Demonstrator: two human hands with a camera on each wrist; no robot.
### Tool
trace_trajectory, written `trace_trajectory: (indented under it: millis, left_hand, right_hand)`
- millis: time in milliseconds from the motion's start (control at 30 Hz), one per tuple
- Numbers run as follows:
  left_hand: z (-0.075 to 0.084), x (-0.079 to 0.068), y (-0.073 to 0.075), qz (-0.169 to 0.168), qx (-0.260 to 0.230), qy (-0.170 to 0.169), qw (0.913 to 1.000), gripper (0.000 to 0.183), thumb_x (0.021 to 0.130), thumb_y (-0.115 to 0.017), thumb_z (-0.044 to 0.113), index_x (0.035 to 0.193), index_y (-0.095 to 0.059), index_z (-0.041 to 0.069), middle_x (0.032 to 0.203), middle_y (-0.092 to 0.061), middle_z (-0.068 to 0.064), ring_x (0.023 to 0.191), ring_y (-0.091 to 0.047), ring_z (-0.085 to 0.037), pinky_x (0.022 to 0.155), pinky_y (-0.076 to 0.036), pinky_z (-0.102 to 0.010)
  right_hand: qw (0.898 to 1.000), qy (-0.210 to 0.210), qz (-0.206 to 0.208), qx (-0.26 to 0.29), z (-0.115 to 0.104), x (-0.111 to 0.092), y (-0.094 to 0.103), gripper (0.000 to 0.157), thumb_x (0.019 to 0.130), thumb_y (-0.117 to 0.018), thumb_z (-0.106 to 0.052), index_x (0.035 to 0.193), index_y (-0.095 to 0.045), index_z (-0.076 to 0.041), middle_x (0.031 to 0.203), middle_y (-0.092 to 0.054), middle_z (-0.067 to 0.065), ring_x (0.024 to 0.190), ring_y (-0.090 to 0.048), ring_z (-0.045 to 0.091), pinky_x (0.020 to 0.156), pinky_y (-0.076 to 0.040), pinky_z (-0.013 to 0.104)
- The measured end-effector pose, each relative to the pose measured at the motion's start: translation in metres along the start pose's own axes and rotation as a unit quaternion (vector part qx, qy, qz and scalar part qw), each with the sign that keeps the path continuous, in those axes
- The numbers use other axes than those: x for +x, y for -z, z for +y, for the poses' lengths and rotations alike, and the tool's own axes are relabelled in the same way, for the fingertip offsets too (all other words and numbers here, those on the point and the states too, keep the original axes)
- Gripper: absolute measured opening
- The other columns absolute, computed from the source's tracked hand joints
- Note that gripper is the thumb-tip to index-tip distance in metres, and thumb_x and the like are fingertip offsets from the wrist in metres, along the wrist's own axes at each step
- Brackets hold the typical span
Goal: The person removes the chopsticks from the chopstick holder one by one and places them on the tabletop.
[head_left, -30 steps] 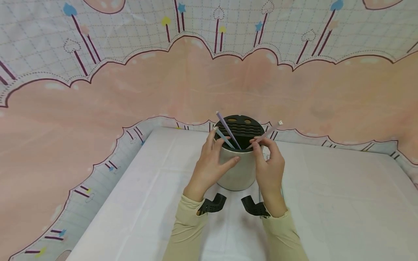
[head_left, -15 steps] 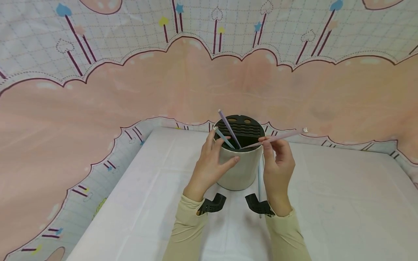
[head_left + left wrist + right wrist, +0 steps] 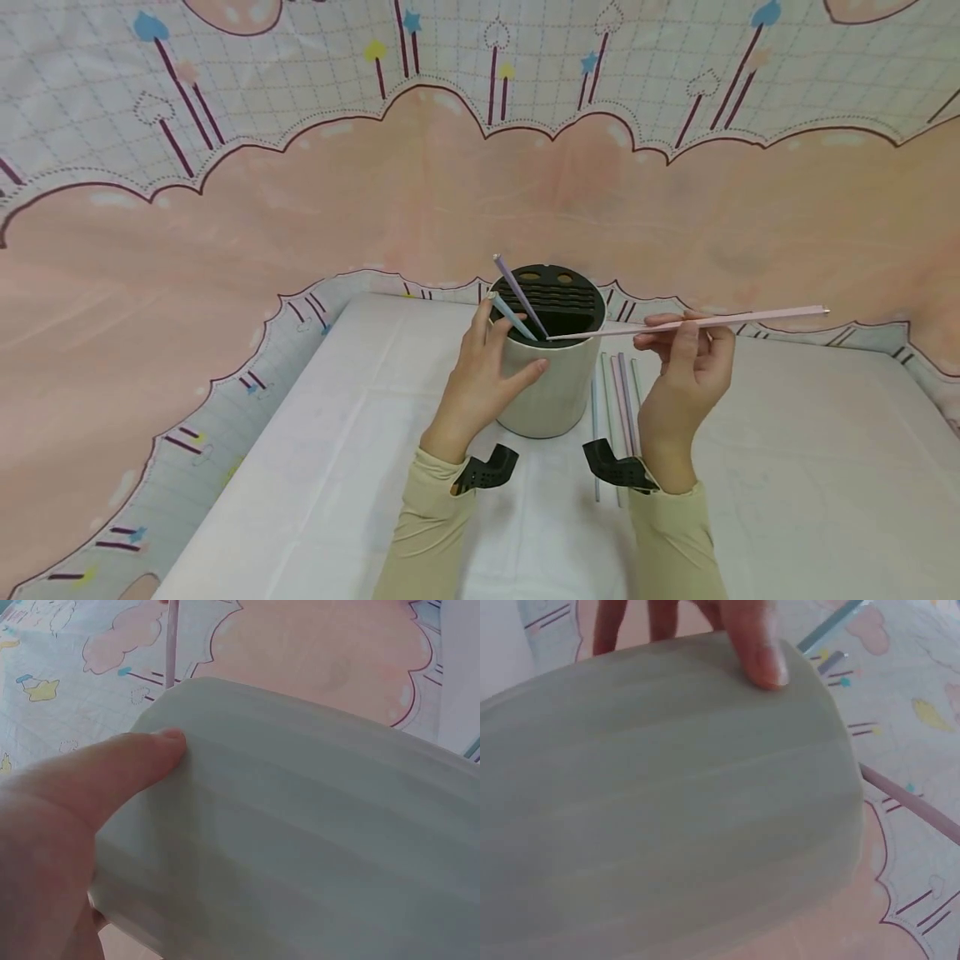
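Observation:
A cream utensil holder (image 3: 547, 392) with a black slotted top (image 3: 551, 279) stands upright. My left hand (image 3: 487, 379) grips its left side, thumb on the front wall and fingers reaching the rim; the left wrist view shows that thumb (image 3: 142, 761) against the ribbed wall. A light blue chopstick (image 3: 513, 317) and a purple chopstick (image 3: 516, 287) lean out of the opening beside those fingers. Right of the holder, my right hand (image 3: 682, 387) pinches a pink chopstick (image 3: 765, 317), lying nearly level with its thin tip at the opening.
Several more chopsticks (image 3: 618, 400) in blue, green, pink and purple lie on the white tabletop (image 3: 795, 450) between the holder and my right forearm. A patterned cloth (image 3: 450, 183) hangs behind the table. Each wrist carries a black mount (image 3: 491, 467).
My right hand has moved right, drawing the pink chopstick out of the holder and tipping it from slanted to nearly level. The left hand stays in place.

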State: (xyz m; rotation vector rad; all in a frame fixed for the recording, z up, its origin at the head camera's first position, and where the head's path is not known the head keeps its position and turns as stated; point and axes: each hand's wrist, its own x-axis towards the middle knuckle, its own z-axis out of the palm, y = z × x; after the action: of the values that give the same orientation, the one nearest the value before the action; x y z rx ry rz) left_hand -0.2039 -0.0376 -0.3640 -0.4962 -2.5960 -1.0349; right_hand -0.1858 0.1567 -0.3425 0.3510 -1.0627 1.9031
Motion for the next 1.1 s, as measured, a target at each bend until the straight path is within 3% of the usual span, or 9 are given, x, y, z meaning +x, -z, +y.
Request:
trace_trajectory:
  millis: [233,433,633,767,933,1033,1100]
  left_hand:
    - [0.001,-0.002,-0.001,0.0,0.002,0.004,1.0,0.058,0.079,-0.056,0.055,0.128,-0.038,0.029,0.148,-0.001,0.003,0.13,-0.019,-0.03,0.078,-0.04,-0.057]
    - [0.001,-0.003,-0.002,-0.001,0.002,0.01,0.9999,0.058,0.079,-0.056,0.055,0.128,-0.039,0.03,0.148,0.0,0.003,0.13,-0.018,-0.03,0.078,-0.039,-0.058]
    - [0.003,-0.005,-0.002,0.002,0.0,0.007,1.0,0.058,0.079,-0.056,0.055,0.128,-0.039,0.03,0.148,-0.001,0.004,0.13,-0.018,-0.029,0.077,-0.04,-0.057]
    - [0.004,-0.006,-0.002,0.0,-0.001,0.009,1.0,0.058,0.079,-0.056,0.055,0.127,-0.039,0.03,0.148,-0.001,0.004,0.13,-0.017,-0.028,0.077,-0.04,-0.057]
    - [0.004,-0.007,-0.002,-0.001,-0.002,0.013,0.9999,0.058,0.079,-0.056,0.056,0.128,-0.039,0.029,0.148,-0.002,0.001,0.131,-0.016,-0.028,0.078,-0.04,-0.057]
    - [0.004,-0.008,-0.002,-0.002,-0.002,0.016,0.9999,0.059,0.078,-0.056,0.056,0.128,-0.038,0.03,0.148,-0.002,0.001,0.131,-0.015,-0.027,0.077,-0.04,-0.057]
    - [0.005,-0.008,-0.002,-0.003,-0.003,0.018,0.9998,0.059,0.078,-0.056,0.057,0.128,-0.038,0.03,0.148,-0.001,0.002,0.131,-0.015,-0.027,0.077,-0.041,-0.056]
  right_hand:
    - [0.995,-0.008,0.045,0.085,0.001,0.006,0.008,0.022,0.091,-0.048,-0.002,0.104,-0.044,0.015,0.073,-0.052,0.026,0.048,-0.049,0.026,0.047,-0.046,0.029]
    - [0.995,-0.03,0.027,0.091,0.001,0.008,0.013,0.022,0.09,-0.049,-0.001,0.104,-0.047,0.016,0.068,-0.052,0.022,0.045,-0.047,0.022,0.042,-0.044,0.026]
    - [0.999,-0.034,-0.024,-0.031,-0.001,0.009,0.021,0.024,0.09,-0.051,-0.005,0.106,-0.053,0.013,0.065,-0.057,0.021,0.042,-0.049,0.021,0.043,-0.044,0.024]
    - [0.993,-0.035,-0.048,-0.105,-0.009,0.01,0.022,0.025,0.09,-0.052,-0.009,0.106,-0.057,0.01,0.061,-0.056,0.018,0.04,-0.046,0.018,0.042,-0.042,0.022]
    - [0.982,-0.056,-0.049,-0.172,-0.014,0.011,0.021,0.024,0.092,-0.049,-0.011,0.109,-0.06,0.002,0.065,-0.055,0.014,0.044,-0.043,0.016,0.042,-0.04,0.018]
    - [0.964,-0.077,-0.057,-0.248,-0.01,0.012,0.025,0.024,0.093,-0.046,-0.013,0.109,-0.061,-0.005,0.071,-0.055,0.011,0.048,-0.042,0.015,0.044,-0.039,0.018]
    - [0.942,-0.096,-0.068,-0.314,-0.005,0.012,0.029,0.024,0.093,-0.044,-0.017,0.108,-0.062,-0.012,0.073,-0.055,0.01,0.051,-0.042,0.016,0.046,-0.039,0.019]
